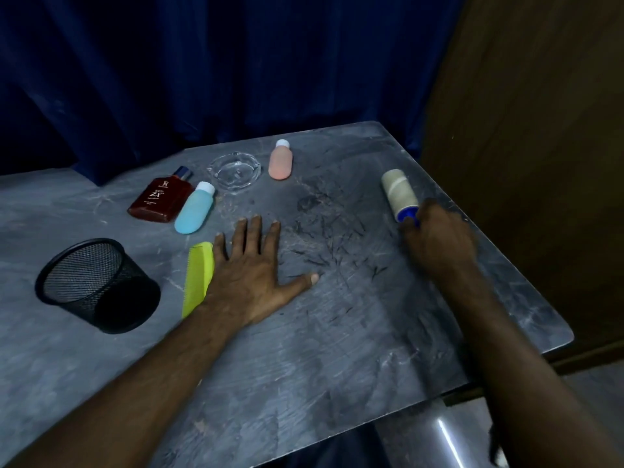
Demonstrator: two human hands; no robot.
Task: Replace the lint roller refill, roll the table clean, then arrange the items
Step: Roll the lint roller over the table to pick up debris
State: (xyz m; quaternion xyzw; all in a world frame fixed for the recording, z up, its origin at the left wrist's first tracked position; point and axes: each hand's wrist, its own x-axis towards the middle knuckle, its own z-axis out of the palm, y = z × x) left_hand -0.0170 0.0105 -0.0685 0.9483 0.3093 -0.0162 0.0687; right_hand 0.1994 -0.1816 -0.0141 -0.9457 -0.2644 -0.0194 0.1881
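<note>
Head view, looking down on a grey marbled table (337, 366). Nearest: both forearms reach in from the bottom edge. Left hand (256, 265) lies flat, fingers spread, palm down on the table, grasping nothing; its outer edge overlaps the yellow-green comb (197, 278). Right hand (439, 241) is closed around the blue handle end of the lint roller (400, 192); grip detail is blurred.

Key relation: the roller lies at the far right of the table, long axis running away from the person and slightly left, roll end farthest from the hand. Loose dark hair clippings (324, 244) lie between the two hands, left of the roller, so the right hand is the nearer one to sweep leftward.

Further left: black mesh cup (98, 285) on its side. Beyond: blue bottle (195, 207) touching the red-brown bottle (158, 197), a glass ashtray (234, 170), a pink bottle (281, 160), all lying flat.

Behind: dark blue curtain (219, 69); brown panel (540, 130) at right.
</note>
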